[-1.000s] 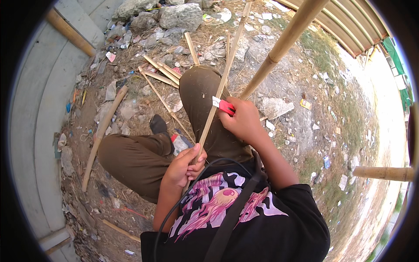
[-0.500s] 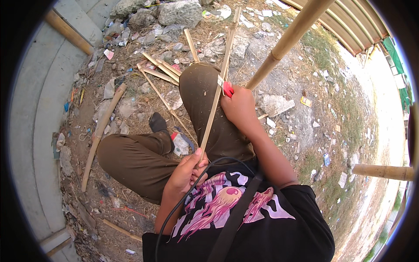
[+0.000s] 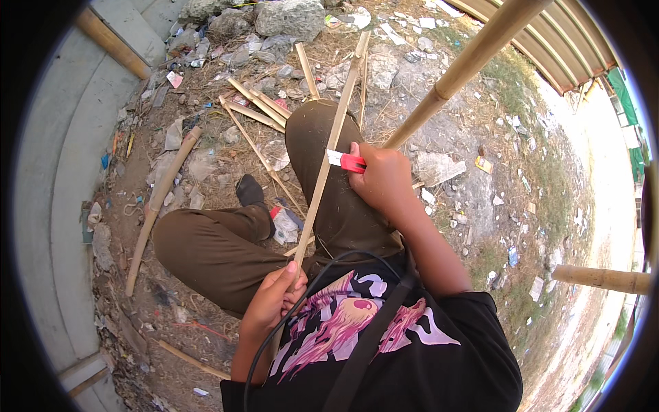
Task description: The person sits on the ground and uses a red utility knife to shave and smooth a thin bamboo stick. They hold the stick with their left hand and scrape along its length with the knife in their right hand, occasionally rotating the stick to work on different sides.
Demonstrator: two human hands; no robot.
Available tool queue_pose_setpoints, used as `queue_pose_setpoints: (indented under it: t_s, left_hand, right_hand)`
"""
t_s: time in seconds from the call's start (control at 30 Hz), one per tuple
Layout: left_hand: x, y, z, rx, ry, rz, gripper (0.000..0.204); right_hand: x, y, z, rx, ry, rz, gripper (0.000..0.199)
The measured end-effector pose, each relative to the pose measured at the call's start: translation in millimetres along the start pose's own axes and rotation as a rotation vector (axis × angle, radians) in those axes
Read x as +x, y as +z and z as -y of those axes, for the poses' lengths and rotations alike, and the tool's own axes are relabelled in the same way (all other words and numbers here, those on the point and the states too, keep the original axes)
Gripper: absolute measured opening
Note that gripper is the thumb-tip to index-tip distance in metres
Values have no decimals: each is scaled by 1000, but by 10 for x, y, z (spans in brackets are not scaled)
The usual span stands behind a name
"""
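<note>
I sit cross-legged on the ground in brown trousers. My left hand (image 3: 273, 302) grips the near end of a long thin bamboo strip (image 3: 331, 141) close to my belly. The strip runs up and away over my right knee toward the rubble. My right hand (image 3: 384, 180) holds a red-handled utility knife (image 3: 344, 161), and its blade rests against the strip about halfway along.
Cut bamboo slats (image 3: 257, 103) and a longer stick (image 3: 159, 202) lie on the littered dirt to the left. A thick bamboo pole (image 3: 467, 69) slants up at the right and another (image 3: 600, 278) sticks in from the right edge. Rocks (image 3: 288, 17) sit ahead; a concrete kerb (image 3: 55, 172) curves along the left.
My right hand with the knife has slid farther up the strip, away from my body. My left hand has stayed at the near end.
</note>
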State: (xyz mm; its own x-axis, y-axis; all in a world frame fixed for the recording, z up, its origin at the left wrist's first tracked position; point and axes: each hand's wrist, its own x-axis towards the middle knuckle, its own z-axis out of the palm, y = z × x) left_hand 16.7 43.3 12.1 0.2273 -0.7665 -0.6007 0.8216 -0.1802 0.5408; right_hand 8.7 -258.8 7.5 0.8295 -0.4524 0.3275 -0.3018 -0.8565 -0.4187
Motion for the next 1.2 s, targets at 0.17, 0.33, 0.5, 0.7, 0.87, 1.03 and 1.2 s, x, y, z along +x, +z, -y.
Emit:
queue_pose_setpoints:
  t_s: [0.17,0.33,0.5,0.7,0.87,1.03,1.2]
  left_hand:
    - [99,210,29,87,123,-98,46]
    - [8,182,74,118,43,-84,45]
    - [-75,76,47,77,-8,-47,45]
    - [-140,-99,-52,135,-93,-53,45]
    - [-115,-92,-71,9,-120,12,45]
    - [-52,53,-40,51,-113,-23,45]
    - [75,58,-74,-83,-71,39,46]
  right_hand:
    - [9,-113,-12,-14,64,114,36]
    - [101,-96,-166,-72,108,240,37]
    - [301,-123,-143,-168,175,239,30]
    - [440,4,-291,-131,190,212,28]
    - [353,-16,-367,-101,76,168,34]
    - [165,-222,-439,159,-24,159,40]
    - [-104,-247,-313,368,-20,198,43]
